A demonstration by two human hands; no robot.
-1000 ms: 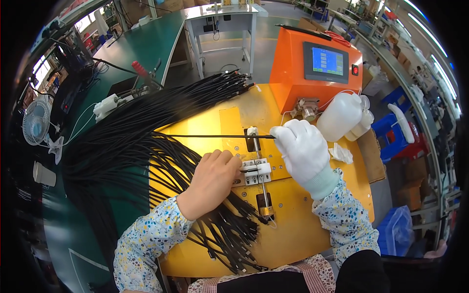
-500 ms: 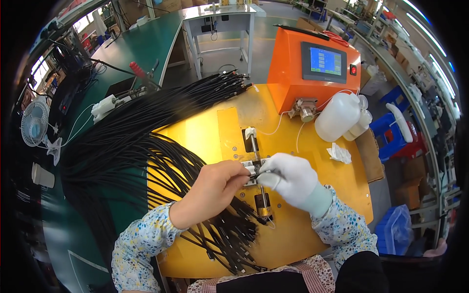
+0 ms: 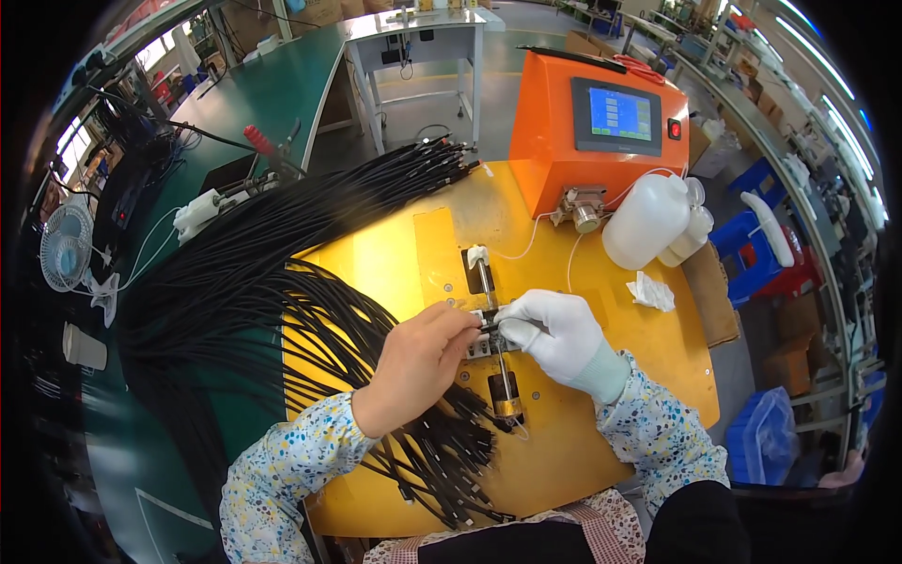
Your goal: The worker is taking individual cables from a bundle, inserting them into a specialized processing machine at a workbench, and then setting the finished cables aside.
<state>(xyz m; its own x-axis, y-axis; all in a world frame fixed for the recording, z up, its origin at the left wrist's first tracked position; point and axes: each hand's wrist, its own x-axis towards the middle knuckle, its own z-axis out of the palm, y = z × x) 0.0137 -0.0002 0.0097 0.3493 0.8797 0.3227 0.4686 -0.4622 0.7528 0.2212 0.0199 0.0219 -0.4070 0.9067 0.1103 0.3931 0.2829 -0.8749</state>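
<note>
Both hands meet on the small clamp fixture [image 3: 489, 336], mid yellow bench [image 3: 376, 273].

Fixture's rod runs front-to-back w/ brass end [image 3: 508, 407] toward the bench's near edge; we approach it crosswise. Our bare left hand [image 3: 420, 367] pinches a thin cable end at the clamp; gloved right hand [image 3: 562, 336] pinches from the opp. side, fingertips nearly touching. Black cable bundle [image 3: 244, 310] fans off the left edge; orange machine [image 3: 601, 127] at the far edge.

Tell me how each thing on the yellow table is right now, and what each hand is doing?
Left hand: bare, fingertips at the small fixture.
Right hand: white-gloved, pinching at the same fixture.
Small fixture: both hands on it.
Orange machine: screen lit.
White bottle: lying tilted, tube attached.
Black cables: spread loose across the table.
</note>
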